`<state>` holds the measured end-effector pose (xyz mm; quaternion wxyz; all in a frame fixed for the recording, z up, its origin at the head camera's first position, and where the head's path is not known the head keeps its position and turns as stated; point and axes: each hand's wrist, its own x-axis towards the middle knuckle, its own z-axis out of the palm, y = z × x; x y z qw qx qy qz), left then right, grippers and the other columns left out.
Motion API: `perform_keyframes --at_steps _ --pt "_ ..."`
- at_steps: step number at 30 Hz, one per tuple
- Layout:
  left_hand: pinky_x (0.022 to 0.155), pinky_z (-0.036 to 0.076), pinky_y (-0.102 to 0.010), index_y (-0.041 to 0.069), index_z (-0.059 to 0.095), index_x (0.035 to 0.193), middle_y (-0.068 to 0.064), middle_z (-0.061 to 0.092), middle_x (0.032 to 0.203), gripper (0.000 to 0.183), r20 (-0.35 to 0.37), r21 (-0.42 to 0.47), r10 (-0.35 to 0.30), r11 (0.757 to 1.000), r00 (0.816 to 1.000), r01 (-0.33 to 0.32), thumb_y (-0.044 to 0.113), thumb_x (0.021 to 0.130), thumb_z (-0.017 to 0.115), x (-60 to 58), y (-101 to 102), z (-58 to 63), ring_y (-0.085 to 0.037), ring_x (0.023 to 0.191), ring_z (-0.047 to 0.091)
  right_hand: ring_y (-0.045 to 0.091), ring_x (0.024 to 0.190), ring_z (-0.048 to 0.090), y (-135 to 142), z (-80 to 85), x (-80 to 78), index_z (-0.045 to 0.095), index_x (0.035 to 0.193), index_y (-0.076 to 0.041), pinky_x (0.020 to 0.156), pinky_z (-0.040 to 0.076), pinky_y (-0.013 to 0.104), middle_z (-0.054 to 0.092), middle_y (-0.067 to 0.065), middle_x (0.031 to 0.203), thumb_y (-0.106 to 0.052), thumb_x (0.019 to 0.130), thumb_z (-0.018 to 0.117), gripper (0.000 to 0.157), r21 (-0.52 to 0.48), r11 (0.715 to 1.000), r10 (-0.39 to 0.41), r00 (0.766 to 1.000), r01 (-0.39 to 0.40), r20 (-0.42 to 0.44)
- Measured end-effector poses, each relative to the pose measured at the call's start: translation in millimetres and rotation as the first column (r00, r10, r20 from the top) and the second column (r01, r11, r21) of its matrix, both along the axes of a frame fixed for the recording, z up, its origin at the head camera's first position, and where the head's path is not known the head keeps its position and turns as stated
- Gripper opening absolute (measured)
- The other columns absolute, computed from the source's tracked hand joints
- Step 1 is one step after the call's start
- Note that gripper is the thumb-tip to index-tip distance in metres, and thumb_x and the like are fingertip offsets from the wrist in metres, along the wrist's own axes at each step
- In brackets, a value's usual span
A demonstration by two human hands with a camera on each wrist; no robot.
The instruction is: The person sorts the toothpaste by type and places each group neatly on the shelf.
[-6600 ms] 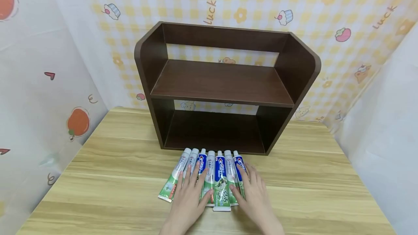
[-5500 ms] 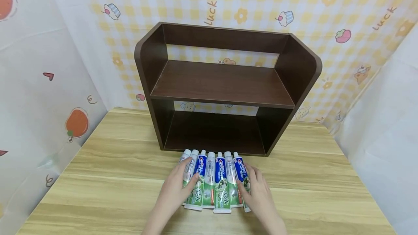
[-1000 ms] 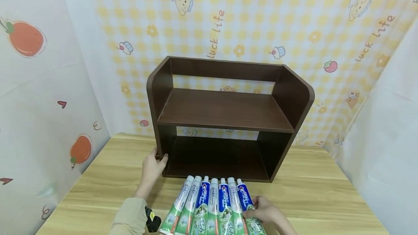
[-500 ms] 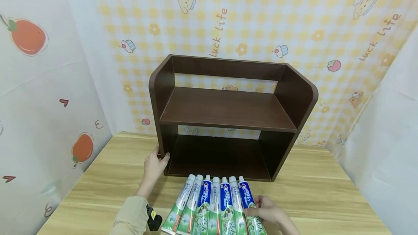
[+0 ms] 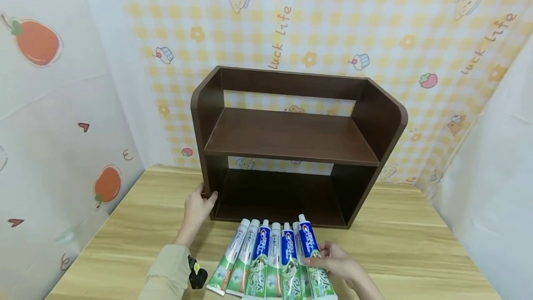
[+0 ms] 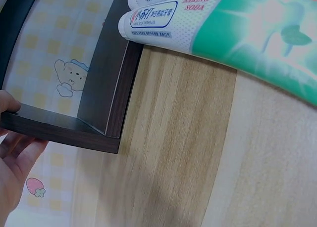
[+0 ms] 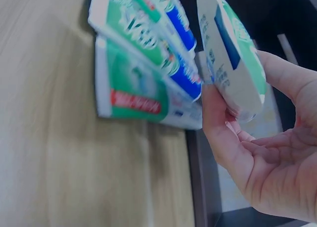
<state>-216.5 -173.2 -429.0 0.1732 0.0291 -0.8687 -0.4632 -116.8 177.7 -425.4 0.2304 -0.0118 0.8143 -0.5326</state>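
Note:
My left hand [image 5: 197,209] grips the lower left side panel of a dark brown two-tier shelf [image 5: 291,134]; in the left wrist view its thumb is inside the panel [image 6: 52,129] and its fingers outside. My right hand [image 5: 339,263] pinches a blue, white and green Crest toothpaste tube [image 5: 309,240] between thumb and fingers. That tube is raised off the table in the right wrist view, its flat end [image 7: 233,54] toward the camera. Several other toothpaste tubes [image 5: 226,263] lie fanned side by side to its left, caps toward the shelf. The held tube partly covers the nearest one.
A wood-grain table [image 5: 137,226] bears everything. Behind the shelf hangs a yellow checked cloth [image 5: 258,27], with white cloth [image 5: 75,105] at the left side. A black wrist device [image 5: 197,273] sits by the left sleeve [image 5: 166,272].
My right hand has lifted the rightmost toothpaste tube and brought it slightly left, over its neighbour. My left hand keeps its grip on the shelf panel; earlier, both hands were on the tubes.

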Motion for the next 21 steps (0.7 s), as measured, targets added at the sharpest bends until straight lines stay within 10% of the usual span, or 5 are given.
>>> perform_keyframes --at_steps 21 --pt "0.081 0.052 -0.045 -0.007 0.046 0.125 -0.029 0.06 0.112 0.045 0.1 -0.019 -0.022 1.0 0.995 0.024 0.014 0.086 0.056 0.0 -0.5 6.7 -0.039 0.098 0.061 0.012 0.067 0.055 -35.2 52.1 -6.5 0.043 0.111 0.012 0.059 0.052 0.029 0.049 0.005 0.08 -0.024 0.079 0.07 0.055 -0.04 0.998 0.035 0.993 -0.039 -0.111"
